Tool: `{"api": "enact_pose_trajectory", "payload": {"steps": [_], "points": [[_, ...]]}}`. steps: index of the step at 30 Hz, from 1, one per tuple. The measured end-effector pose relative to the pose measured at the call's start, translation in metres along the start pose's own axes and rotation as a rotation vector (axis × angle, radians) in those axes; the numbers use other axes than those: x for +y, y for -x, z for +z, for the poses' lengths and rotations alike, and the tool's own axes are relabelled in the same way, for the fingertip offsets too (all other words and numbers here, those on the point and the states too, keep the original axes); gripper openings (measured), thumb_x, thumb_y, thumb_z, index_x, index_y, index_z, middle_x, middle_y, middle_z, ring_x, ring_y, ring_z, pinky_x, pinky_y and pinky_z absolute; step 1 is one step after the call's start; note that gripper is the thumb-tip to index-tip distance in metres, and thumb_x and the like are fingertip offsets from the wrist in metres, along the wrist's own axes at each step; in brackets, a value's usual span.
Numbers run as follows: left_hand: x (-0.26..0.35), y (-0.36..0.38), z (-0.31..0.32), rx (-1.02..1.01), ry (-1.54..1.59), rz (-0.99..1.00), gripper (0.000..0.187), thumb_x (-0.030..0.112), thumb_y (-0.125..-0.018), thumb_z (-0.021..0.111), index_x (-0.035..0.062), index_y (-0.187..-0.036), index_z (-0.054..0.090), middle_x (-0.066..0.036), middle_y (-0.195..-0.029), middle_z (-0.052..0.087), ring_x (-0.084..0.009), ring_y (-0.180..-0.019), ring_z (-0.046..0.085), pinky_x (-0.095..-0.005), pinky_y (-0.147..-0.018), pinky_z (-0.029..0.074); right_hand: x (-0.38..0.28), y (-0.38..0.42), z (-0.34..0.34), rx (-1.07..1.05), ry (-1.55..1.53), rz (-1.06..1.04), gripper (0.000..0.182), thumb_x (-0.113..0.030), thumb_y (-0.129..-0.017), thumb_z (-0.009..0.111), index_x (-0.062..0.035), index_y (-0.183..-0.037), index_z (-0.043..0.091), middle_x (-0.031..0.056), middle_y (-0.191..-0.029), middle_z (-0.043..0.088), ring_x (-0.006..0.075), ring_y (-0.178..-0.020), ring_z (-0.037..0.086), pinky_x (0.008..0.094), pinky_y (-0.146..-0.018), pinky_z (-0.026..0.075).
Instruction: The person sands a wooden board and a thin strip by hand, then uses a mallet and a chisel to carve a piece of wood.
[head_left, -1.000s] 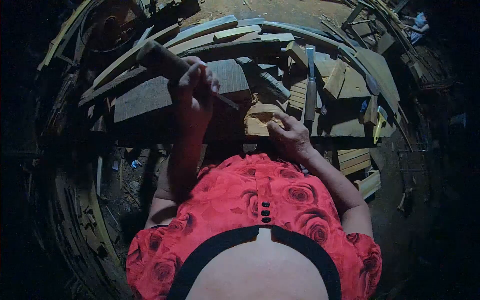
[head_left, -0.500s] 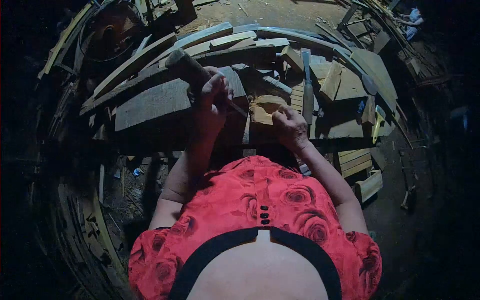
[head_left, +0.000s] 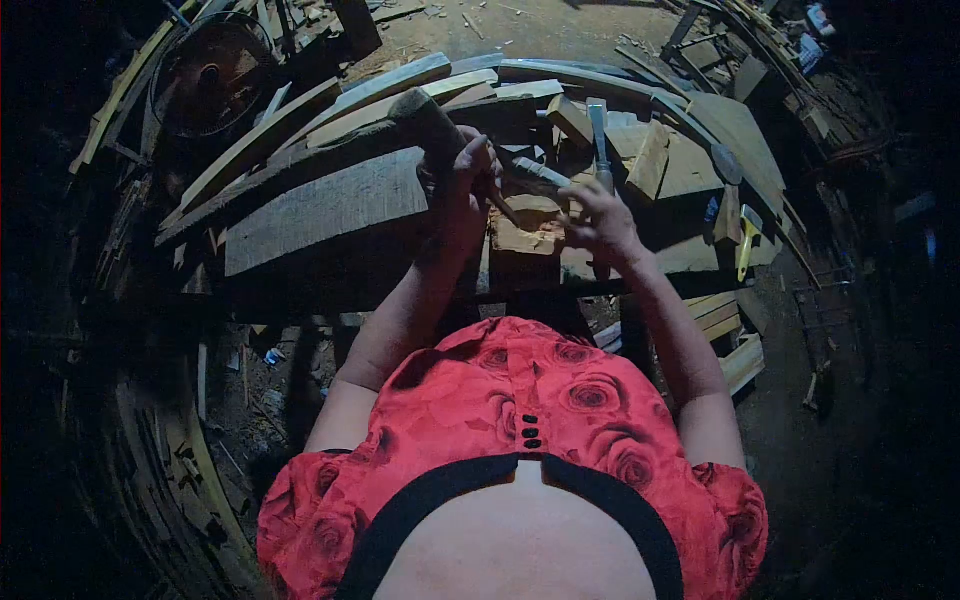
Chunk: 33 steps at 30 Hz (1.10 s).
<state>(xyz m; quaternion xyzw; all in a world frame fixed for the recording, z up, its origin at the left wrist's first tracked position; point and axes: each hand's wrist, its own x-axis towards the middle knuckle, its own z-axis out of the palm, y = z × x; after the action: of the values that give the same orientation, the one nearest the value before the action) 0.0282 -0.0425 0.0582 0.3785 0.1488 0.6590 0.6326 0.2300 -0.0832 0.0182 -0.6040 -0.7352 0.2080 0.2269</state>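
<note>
My left hand point(head_left: 465, 185) is closed around a thick wooden mallet point(head_left: 425, 115), whose blunt end points up and left. A thinner dark end shows below my fingers, beside a wood block point(head_left: 528, 235) with a rough hollow cut in its top. My right hand point(head_left: 605, 225) is just right of the block, with its fingers apart and slightly bent. It covers part of the handle of a chisel point(head_left: 598, 125), whose wide metal blade points away from me. A pale, narrow tool or stick point(head_left: 543, 171) lies behind the block, its near end by my right fingertips.
A heavy dark timber point(head_left: 330, 210) lies to the left. Several wood strips point(head_left: 400, 105) curve along the back of the bench. On the right are a wood offcut point(head_left: 650, 160) and a yellow-handled tool point(head_left: 746, 245). A round fan-like guard point(head_left: 212, 75) stands at far left.
My left hand and the mallet have moved right, closer to the block. My right hand has come off the block's edge, shifting right and up over the chisel handle, its fingers loosening.
</note>
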Motion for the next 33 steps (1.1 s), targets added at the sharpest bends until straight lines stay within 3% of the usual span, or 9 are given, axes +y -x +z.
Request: {"api": "enact_pose_trajectory", "payload": {"steps": [3,11,14,16,20,23,25,28,33], "points": [[-0.011,-0.005,0.000,0.024,-0.049,0.013,0.013,0.014,-0.079,0.060,0.0078,-0.086,0.050,0.001,-0.065,0.048,-0.0064,-0.053,0.046,-0.0212,-0.047,0.040,0.027,-0.021,0.010,0.107,0.079,0.017,0.037,-0.027,-0.076,0.064,-0.0123,-0.109,0.055,0.0110,-0.105,0.052,0.0293,-0.095,0.054,0.0385,-0.079,0.045],[-0.027,-0.004,-0.005,0.068,-0.122,-0.043,0.010,0.014,-0.080,0.060,0.0099,-0.078,0.051,0.004,-0.062,0.048,-0.0045,-0.051,0.044,-0.0206,-0.044,0.035,0.012,-0.045,0.010,-0.072,0.242,0.113,0.042,-0.026,-0.078,0.060,-0.0098,-0.116,0.049,0.0135,-0.106,0.051,0.0304,-0.101,0.050,0.0378,-0.085,0.041],[-0.031,-0.003,-0.009,0.063,-0.123,-0.041,0.011,0.014,-0.079,0.061,0.0097,-0.076,0.051,0.003,-0.061,0.048,-0.0047,-0.049,0.043,-0.0205,-0.044,0.033,0.024,-0.061,0.019,-0.074,0.273,0.114,0.040,-0.035,-0.076,0.062,-0.0081,-0.104,0.058,0.0151,-0.100,0.053,0.0310,-0.095,0.052,0.0390,-0.081,0.042],[-0.026,0.001,-0.009,0.005,-0.300,-0.084,0.011,0.020,-0.085,0.054,0.0098,-0.087,0.049,0.003,-0.071,0.047,-0.0060,-0.061,0.045,-0.0223,-0.053,0.037,0.029,-0.066,0.021,-0.085,0.248,0.120,0.039,-0.041,-0.073,0.063,-0.0071,-0.094,0.063,0.0163,-0.095,0.055,0.0320,-0.091,0.054,0.0398,-0.078,0.043],[-0.032,-0.003,-0.009,0.009,-0.510,-0.008,0.008,0.018,-0.084,0.055,0.0112,-0.084,0.051,0.005,-0.070,0.046,-0.0045,-0.060,0.043,-0.0213,-0.052,0.035,0.034,-0.082,0.027,-0.191,0.378,0.115,0.051,-0.054,-0.068,0.063,-0.0094,-0.093,0.063,0.0161,-0.099,0.058,0.0324,-0.093,0.057,0.0446,-0.078,0.047],[-0.030,-0.004,-0.007,0.070,-0.434,-0.010,0.010,0.011,-0.079,0.060,0.0102,-0.078,0.050,0.005,-0.060,0.046,-0.0030,-0.053,0.043,-0.0209,-0.046,0.034,0.028,-0.088,0.026,-0.231,0.235,0.296,0.050,-0.044,-0.064,0.070,-0.0068,-0.096,0.062,0.0153,-0.097,0.061,0.0323,-0.093,0.058,0.0422,-0.080,0.047],[-0.030,-0.008,-0.006,0.074,-0.408,-0.085,0.011,0.011,-0.079,0.060,0.0108,-0.080,0.050,0.005,-0.060,0.045,-0.0023,-0.053,0.043,-0.0204,-0.045,0.034,0.036,-0.085,0.028,-0.115,0.062,0.203,0.042,-0.033,-0.062,0.072,-0.0021,-0.088,0.061,0.0181,-0.083,0.062,0.0309,-0.079,0.061,0.0403,-0.069,0.048],[-0.040,-0.011,-0.020,0.080,-0.408,-0.122,0.010,0.012,-0.080,0.060,0.0110,-0.081,0.050,0.006,-0.059,0.044,-0.0023,-0.049,0.042,-0.0190,-0.041,0.033,0.032,-0.084,0.013,-0.109,-0.307,0.284,0.031,-0.021,-0.061,0.073,-0.0012,-0.079,0.057,0.0105,-0.071,0.059,0.0196,-0.064,0.059,0.0340,-0.052,0.046],[-0.023,-0.005,-0.001,0.055,-0.460,-0.015,0.010,0.012,-0.079,0.060,0.0099,-0.079,0.051,0.004,-0.059,0.046,-0.0034,-0.047,0.042,-0.0192,-0.040,0.033,0.026,-0.052,-0.039,-0.116,-0.625,0.307,0.030,-0.015,-0.065,0.071,-0.0043,-0.081,0.048,0.0034,-0.062,0.049,0.0114,-0.056,0.054,0.0252,-0.044,0.039]]}}
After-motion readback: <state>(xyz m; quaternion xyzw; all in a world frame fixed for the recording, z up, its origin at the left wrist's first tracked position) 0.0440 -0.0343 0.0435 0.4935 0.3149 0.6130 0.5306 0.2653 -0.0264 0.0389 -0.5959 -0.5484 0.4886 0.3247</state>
